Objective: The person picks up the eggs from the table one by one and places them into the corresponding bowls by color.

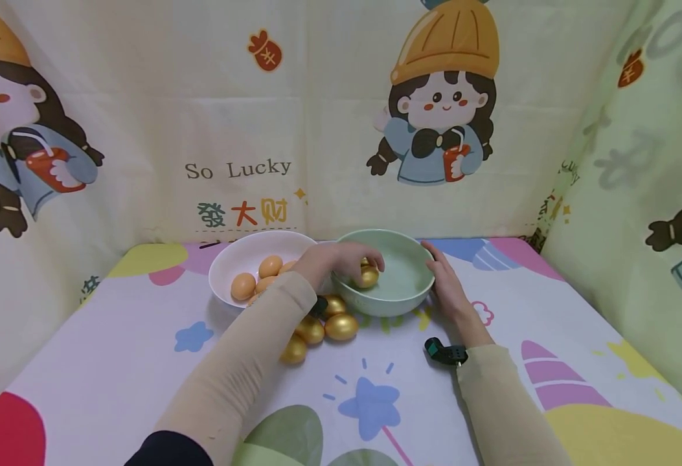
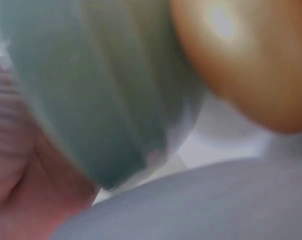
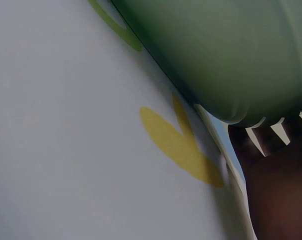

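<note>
My left hand [image 1: 349,260] reaches over the near left side of a light green bowl [image 1: 401,272], its fingers bent down around a golden egg [image 1: 368,277]. Another bit of gold shows just behind that egg, partly hidden by the fingers. On the bowl's right side, my right hand [image 1: 450,285] holds the rim and outer wall. From the right wrist, its fingers [image 3: 271,137] lie spread against the bowl's outside. Several golden eggs [image 1: 341,327] lie on the table below my left forearm; one golden egg [image 2: 256,60] looms large in the left wrist view.
A white bowl [image 1: 219,272] with several brown eggs [image 1: 243,286] stands left of the green one, partly covered by my left arm. The printed tablecloth [image 1: 142,362] runs back to a patterned cloth backdrop [image 1: 341,129]. Each wrist carries a black strap device [image 1: 445,353].
</note>
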Tool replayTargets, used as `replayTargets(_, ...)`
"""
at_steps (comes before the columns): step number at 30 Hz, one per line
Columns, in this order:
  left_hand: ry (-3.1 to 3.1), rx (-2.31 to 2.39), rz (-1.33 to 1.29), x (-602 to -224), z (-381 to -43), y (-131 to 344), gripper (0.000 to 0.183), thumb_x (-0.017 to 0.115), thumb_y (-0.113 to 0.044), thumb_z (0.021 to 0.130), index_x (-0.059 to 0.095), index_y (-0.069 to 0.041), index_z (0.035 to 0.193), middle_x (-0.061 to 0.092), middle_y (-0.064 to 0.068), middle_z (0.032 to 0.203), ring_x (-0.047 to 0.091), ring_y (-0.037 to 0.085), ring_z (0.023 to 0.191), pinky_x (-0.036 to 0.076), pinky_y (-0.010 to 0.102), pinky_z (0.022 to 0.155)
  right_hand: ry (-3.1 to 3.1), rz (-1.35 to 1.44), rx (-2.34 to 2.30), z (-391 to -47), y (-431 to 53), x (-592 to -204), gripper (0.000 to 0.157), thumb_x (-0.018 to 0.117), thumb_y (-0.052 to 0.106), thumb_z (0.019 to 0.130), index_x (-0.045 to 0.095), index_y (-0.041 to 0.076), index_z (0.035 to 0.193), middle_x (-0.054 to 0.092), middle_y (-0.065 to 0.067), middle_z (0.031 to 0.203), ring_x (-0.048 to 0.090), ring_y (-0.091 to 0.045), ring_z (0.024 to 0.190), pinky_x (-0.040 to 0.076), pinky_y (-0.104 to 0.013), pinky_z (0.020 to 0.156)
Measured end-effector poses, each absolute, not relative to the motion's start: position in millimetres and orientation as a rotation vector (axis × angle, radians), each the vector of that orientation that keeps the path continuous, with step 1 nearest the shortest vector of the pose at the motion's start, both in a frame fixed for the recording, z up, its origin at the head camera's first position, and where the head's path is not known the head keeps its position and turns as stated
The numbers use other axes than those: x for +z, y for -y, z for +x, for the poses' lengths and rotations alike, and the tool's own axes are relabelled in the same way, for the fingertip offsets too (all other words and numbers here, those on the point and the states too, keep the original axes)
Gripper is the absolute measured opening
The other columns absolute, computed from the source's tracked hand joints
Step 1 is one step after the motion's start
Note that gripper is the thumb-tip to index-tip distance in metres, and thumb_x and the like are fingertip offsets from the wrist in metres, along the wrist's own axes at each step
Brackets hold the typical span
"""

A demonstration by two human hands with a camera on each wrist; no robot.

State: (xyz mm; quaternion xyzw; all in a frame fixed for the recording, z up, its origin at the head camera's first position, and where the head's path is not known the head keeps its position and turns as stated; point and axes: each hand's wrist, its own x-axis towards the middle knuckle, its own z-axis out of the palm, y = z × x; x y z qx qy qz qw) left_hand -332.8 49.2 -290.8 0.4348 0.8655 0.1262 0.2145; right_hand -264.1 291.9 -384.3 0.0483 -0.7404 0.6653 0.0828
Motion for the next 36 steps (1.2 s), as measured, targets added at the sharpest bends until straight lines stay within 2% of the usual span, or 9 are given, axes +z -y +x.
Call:
replayTargets(5,-2.406,0.401,1.267,-284,-332,-41,0.047,0.065,0.001,0.088,0.061,-0.011,0.133,0.055,0.005,0.135,0.049,0.024,0.119,0.04,0.03,0.096,2.186,0.145,2.016,-264,-291,-385,0.056,0.03,0.015,0.106,0.021,0.01,0.161,0.024,-0.012,0.163,0.035,-0.03,0.14,0.034,-0.029,0.109)
replayTargets(11,-2.438,0.434,1.353,-268,-319,-23,0.043,0.063,0.0,0.089,0.061,-0.012,0.131,0.056,0.006,0.138,0.055,0.031,0.123,0.043,0.035,0.099,2.216,0.188,1.987,-265,-289,-384,0.057,0.03,0.017,0.107,0.019,0.011,0.162,0.02,-0.011,0.165,0.032,-0.031,0.143,0.029,-0.037,0.114)
replayTargets(18,-2.444,0.544,1.458,-255,-293,-7,0.04,0.063,0.001,0.089,0.065,-0.016,0.125,0.061,-0.003,0.126,0.057,0.022,0.115,0.049,0.029,0.09,2.206,0.195,1.986,-263,-291,-385,0.056,0.029,0.016,0.108,0.018,0.01,0.162,0.019,-0.012,0.165,0.032,-0.032,0.142,0.026,-0.043,0.116)
replayTargets(27,-2.435,0.646,1.518,-258,-264,11,0.039,0.067,0.0,0.091,0.063,-0.011,0.128,0.061,-0.002,0.129,0.058,0.021,0.113,0.052,0.031,0.091,2.228,0.17,1.98,-262,-293,-386,0.057,0.029,0.018,0.107,0.019,0.011,0.162,0.021,-0.012,0.165,0.033,-0.031,0.142,0.029,-0.038,0.115)
replayTargets(32,-2.491,0.673,1.553,-259,-249,21,0.038,0.069,-0.002,0.091,0.063,-0.01,0.127,0.062,0.0,0.128,0.059,0.02,0.112,0.051,0.027,0.09,2.216,0.168,1.991,-261,-294,-383,0.057,0.03,0.018,0.107,0.02,0.01,0.162,0.022,-0.012,0.164,0.033,-0.03,0.141,0.032,-0.029,0.11)
replayTargets(36,-2.529,0.676,1.559,-263,-234,30,0.036,0.07,-0.003,0.09,0.064,-0.01,0.125,0.063,0.0,0.124,0.06,0.022,0.11,0.049,0.03,0.093,2.207,0.175,2.009,-260,-293,-384,0.056,0.029,0.017,0.107,0.019,0.009,0.162,0.022,-0.014,0.164,0.032,-0.032,0.141,0.034,-0.025,0.108)
